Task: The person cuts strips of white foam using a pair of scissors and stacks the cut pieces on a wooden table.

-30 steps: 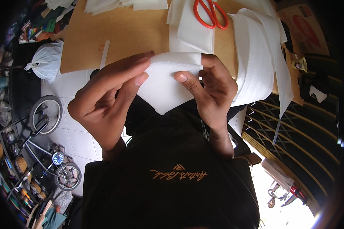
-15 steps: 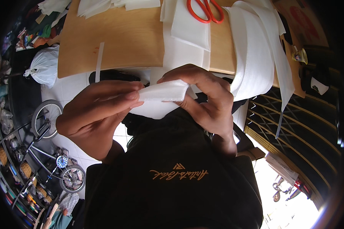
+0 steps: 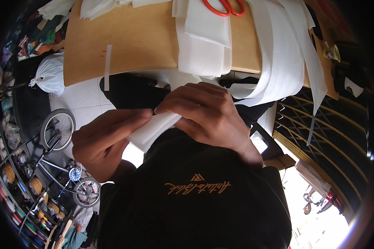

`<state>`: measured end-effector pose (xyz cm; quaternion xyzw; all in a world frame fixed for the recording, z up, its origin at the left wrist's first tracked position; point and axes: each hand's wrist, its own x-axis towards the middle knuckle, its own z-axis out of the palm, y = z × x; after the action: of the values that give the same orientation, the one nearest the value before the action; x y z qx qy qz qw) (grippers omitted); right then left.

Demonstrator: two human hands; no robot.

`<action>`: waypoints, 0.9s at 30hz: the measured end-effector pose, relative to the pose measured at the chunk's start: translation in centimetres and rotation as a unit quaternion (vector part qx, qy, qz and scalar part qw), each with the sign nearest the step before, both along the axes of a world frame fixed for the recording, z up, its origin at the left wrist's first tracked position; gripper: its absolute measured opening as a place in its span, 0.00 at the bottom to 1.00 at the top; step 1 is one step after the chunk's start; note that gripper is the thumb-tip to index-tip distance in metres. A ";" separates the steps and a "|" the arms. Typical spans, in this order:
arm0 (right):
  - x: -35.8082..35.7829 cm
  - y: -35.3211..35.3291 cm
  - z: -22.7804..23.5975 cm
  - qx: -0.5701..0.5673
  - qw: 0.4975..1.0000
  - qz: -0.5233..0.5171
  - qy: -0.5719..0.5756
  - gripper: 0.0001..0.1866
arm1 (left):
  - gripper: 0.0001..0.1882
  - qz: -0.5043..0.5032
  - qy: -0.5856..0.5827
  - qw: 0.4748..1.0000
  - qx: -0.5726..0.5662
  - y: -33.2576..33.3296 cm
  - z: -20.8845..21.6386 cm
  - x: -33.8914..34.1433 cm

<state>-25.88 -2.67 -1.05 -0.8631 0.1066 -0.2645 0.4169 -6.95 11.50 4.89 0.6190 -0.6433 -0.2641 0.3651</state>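
Left hand [image 3: 106, 143]: my fingers are closed, pinching the folded white foam sheet [image 3: 153, 129] at its 8 o'clock end.
Right hand [image 3: 205, 114]: I clamp down over the sheet's 2 o'clock end, covering most of it.
Sheet: held between both hands, above my black shirt [image 3: 195, 195], below the wooden table [image 3: 141, 37] edge.
Long axis: 8 to 2 o'clock.
Nearer hand: neither; both grip it.

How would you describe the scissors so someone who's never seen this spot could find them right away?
Start at the tan wooden tabletop across the top of the view. Follow its far edge rightward, past the stacked white foam sheets, to the scissors. Their bright red-orange handles are the only vivid colour among all the white material there.
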 end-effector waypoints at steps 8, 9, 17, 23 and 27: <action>-4.7 -2.0 -2.6 0.168 0.981 -0.045 0.090 0.15 | 0.06 0.547 0.127 0.811 -0.167 10.0 -4.8 10.1; -5.1 -2.3 -2.5 0.195 0.977 -0.055 0.068 0.13 | 0.07 0.539 0.141 0.816 -0.155 9.9 -5.4 10.4; -5.6 -4.7 -0.5 0.062 0.985 -0.127 -0.099 0.13 | 0.09 0.360 0.100 0.908 -0.192 8.3 -6.0 9.7; -4.1 -7.9 0.5 -0.347 0.890 -0.239 -0.175 0.17 | 0.11 0.355 -0.267 0.844 -0.302 3.9 -6.2 11.6; -3.3 -10.4 -2.8 -0.392 0.874 -0.282 -0.058 0.18 | 0.19 0.287 -0.197 0.905 -0.245 -1.8 -9.4 12.1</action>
<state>-29.17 -13.11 -3.86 -0.8721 0.2085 -0.4406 -0.0420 5.18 9.73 -4.53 0.7073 -0.5408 0.1458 0.4313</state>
